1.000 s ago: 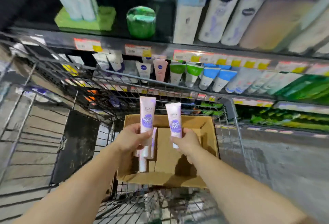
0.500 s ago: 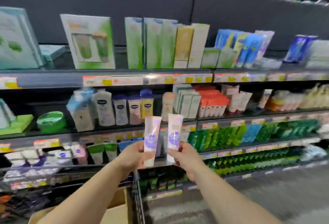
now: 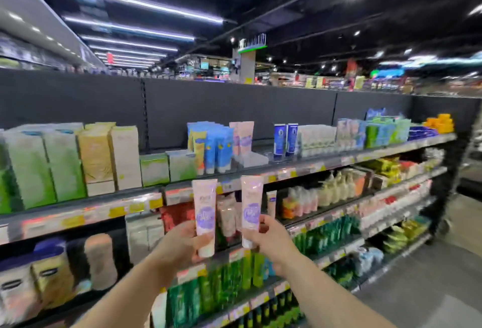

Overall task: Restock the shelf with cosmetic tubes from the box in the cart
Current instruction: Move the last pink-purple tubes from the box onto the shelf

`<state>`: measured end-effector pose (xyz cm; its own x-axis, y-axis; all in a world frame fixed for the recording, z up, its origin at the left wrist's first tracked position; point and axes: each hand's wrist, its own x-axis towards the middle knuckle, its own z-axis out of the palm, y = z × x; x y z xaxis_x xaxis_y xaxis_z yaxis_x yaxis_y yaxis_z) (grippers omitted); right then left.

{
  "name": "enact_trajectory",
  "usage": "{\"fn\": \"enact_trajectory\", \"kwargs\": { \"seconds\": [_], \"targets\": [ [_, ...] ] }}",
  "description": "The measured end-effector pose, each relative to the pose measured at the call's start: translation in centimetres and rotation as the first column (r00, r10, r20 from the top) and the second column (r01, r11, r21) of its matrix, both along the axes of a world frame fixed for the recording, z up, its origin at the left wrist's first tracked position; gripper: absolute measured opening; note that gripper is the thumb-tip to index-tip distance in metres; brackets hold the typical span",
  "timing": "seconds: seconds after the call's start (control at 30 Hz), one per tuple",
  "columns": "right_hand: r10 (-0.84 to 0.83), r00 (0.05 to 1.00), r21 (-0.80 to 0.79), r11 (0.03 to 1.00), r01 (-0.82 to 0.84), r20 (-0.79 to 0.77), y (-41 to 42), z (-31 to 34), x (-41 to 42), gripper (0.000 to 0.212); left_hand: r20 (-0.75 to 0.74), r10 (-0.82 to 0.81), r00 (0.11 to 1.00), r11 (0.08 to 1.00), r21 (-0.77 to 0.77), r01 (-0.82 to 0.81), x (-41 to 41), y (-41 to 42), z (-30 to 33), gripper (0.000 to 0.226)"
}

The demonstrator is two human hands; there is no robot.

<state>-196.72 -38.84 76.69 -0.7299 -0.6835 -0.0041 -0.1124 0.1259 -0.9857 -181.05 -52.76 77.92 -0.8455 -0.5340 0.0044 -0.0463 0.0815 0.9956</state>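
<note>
Shelf unit (image 3: 287, 171) stands beyond both your hands, top tier carrying matching pink tubes (image 3: 245, 137) above them (labels blurred). Your left hand (image 3: 180, 245) is clasped round the cap end of one pink cosmetic tube (image 3: 204, 213), upright. Your right hand (image 3: 268, 241) pinches a second tube (image 3: 251, 207), just beside, apart.

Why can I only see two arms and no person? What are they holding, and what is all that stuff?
The camera sits on the person's head and looks forward, so you see only their arms. This is a shop aisle. The left hand holds one pink tube and the right hand holds another pink tube, both upright, caps down. Behind them are shelves full of boxes, bottles and tubes. Similar pink tubes stand on the top shelf, which is probably where these two belong.
</note>
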Motion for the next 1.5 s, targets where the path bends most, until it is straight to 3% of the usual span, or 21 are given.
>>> {"fn": "enact_trajectory", "kwargs": {
  "seconds": [0.07, 0.2, 0.3, 0.4, 0.57, 0.73, 0.97, 1.13, 1.27, 1.43, 1.5],
  "targets": [
    [-0.025, 0.999, -0.020, 1.000, 0.024, -0.029, -1.1, 0.9, -2.4, 0.026, -0.029, -0.001, 1.000, 0.998, -0.056, -0.001, -2.0, -1.5, 0.8, 0.004],
    [-0.044, 0.994, -0.040, 0.998, 0.040, -0.103, -3.8, 3.0, -7.6, 0.029, -0.076, 0.029, 0.997, 0.999, -0.037, -0.032, -6.1, -5.4, 1.7, 0.035],
    [-0.115, 0.981, -0.062, 0.992, 0.107, -0.155, -6.3, 4.3, -12.0, 0.030, -0.074, 0.037, 0.997, 0.988, -0.146, -0.048, -9.7, -7.5, 2.3, 0.022],
    [-0.159, 0.970, -0.074, 0.986, 0.148, -0.183, -8.8, 5.7, -15.8, 0.028, -0.103, 0.069, 0.992, 0.988, -0.134, -0.083, -13.1, -9.5, 3.0, 0.010],
    [-0.180, 0.947, -0.071, 0.983, 0.167, -0.266, -12.8, 7.3, -19.9, 0.020, -0.153, 0.045, 0.987, 0.995, -0.085, -0.059, -16.3, -11.0, 4.6, 0.047],
    [-0.144, 0.935, -0.063, 0.989, 0.130, -0.325, -18.0, 8.7, -23.3, 0.029, -0.109, 0.110, 0.988, 0.982, -0.141, -0.125, -18.4, -11.8, 5.2, 0.010],
    [-0.175, 0.928, -0.056, 0.985, 0.166, -0.329, -22.7, 9.3, -26.9, 0.015, -0.042, 0.234, 0.971, 0.955, -0.176, -0.238, -20.3, -11.7, 5.3, 0.028],
    [-0.121, 0.966, -0.074, 0.992, 0.107, -0.229, -24.9, 8.1, -27.9, 0.030, -0.008, 0.300, 0.954, 0.932, -0.212, -0.294, -21.7, -11.2, 5.0, 0.031],
    [-0.136, 0.956, -0.049, 0.991, 0.128, -0.258, -25.1, 7.7, -28.0, 0.022, 0.044, 0.302, 0.952, 0.902, -0.336, -0.271, -21.9, -10.9, 4.7, 0.028],
    [-0.142, 0.960, -0.040, 0.990, 0.136, -0.242, -26.3, 7.7, -27.3, 0.019, 0.044, 0.298, 0.954, 0.904, -0.333, -0.267, -21.3, -11.0, 4.8, 0.031],
    [-0.159, 0.934, 0.010, 0.985, 0.171, -0.319, -26.7, 7.7, -27.2, 0.028, 0.044, 0.303, 0.952, 0.907, -0.322, -0.273, -21.1, -11.1, 4.7, 0.031]
  ]
}}
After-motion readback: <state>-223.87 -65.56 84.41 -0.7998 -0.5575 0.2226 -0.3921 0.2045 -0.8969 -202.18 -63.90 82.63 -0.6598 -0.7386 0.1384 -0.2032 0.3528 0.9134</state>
